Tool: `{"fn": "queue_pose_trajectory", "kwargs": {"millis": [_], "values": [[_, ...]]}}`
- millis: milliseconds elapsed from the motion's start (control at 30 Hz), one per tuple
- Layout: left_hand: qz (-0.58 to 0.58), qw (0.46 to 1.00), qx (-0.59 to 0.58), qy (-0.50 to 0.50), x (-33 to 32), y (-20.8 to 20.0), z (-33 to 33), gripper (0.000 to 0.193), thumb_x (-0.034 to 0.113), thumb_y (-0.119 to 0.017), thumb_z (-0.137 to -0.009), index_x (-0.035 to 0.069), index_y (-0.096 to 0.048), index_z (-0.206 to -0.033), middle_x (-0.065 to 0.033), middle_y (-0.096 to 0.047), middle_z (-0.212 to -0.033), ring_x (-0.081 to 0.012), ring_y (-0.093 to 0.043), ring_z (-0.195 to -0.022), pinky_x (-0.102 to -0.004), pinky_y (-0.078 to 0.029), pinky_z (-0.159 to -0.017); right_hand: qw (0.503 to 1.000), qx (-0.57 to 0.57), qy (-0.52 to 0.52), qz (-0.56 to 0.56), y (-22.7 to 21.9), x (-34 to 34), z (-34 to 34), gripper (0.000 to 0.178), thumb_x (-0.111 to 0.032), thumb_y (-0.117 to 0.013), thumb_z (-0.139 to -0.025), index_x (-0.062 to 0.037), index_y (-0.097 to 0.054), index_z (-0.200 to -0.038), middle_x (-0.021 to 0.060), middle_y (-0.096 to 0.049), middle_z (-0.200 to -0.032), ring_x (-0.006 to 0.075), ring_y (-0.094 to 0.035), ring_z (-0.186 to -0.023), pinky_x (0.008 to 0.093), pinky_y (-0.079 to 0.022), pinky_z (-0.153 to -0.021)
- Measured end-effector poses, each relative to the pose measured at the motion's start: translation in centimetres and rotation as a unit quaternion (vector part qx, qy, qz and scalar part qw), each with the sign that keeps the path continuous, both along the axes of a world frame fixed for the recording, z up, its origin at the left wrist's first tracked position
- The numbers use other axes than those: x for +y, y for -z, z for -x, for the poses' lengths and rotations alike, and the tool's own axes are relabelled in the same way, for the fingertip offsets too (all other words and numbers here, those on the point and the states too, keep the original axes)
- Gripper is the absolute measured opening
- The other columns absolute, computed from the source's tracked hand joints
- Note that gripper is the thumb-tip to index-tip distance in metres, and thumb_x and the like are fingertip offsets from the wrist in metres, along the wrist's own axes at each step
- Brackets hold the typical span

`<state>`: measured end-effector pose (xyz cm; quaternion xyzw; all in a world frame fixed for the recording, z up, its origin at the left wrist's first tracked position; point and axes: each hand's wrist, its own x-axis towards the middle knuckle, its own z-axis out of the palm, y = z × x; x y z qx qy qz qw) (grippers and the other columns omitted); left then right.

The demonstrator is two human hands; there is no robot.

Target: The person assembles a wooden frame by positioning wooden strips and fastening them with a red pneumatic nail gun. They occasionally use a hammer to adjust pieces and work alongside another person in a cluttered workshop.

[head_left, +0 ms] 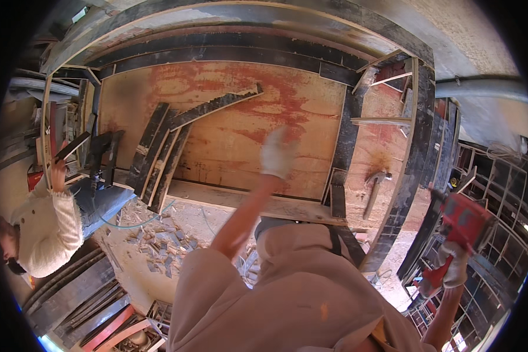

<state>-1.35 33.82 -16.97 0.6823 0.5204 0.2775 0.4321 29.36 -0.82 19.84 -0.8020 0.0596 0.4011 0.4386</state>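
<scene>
My left hand (277, 154), in a white glove, reaches over a red-stained plywood panel (217, 138). Motion smears its fingers, so whether it touches the wood is unclear. Out at the right, my gloved right hand (453, 264) is wrapped round the grip of a red handheld power tool (466, 218), held off to the side of the bench. Several dark-faced wood strips (152, 146) lie across the panel's left part, one of them angled toward the middle (223, 105). A claw hammer (374, 190) rests on the board right of the panel.
Dark timber rails (402, 193) frame the panel. At the left another person (47, 229) holds a dark wood strip (73, 145) beside a black tool (102, 155) with a teal hose (126, 225). Wood offcuts (167, 243) litter the floor. Wire racks (498, 276) stand at the right.
</scene>
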Motion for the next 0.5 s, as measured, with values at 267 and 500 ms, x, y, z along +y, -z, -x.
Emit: {"fn": "queue_pose_trajectory", "kwargs": {"millis": [267, 500], "values": [[-0.226, 0.826, 0.49, 0.162, 18.3, 1.7, 10.3, 0.074, 0.033, -0.07, -0.09, 0.008, -0.043, -0.154, -0.0175, -0.04, -0.16, -0.0352, -0.035, -0.149, -0.0497, -0.027, -0.123, 0.971, 0.11, 0.138, 0.162, 5.1, -7.0, 12.4, 0.019, -0.014, -0.059, -0.085, -0.0143, -0.05, -0.068, -0.0012, -0.042, -0.057, 0.0154, -0.045, -0.044, 0.0336, -0.042, -0.041], [-0.19, 0.911, 0.277, 0.238, 16.4, 0.9, 3.2, 0.056, 0.03, -0.085, -0.077, 0.012, -0.065, -0.126, -0.0161, -0.067, -0.117, -0.0344, -0.066, -0.106, -0.0478, -0.055, -0.087, 0.955, 0.113, 0.244, 0.122, 4.3, -13.5, 23.4, 0.021, -0.013, -0.055, -0.087, -0.0148, -0.047, -0.068, -0.0024, -0.041, -0.06, 0.0143, -0.042, -0.045, 0.0309, -0.036, -0.042]]}}
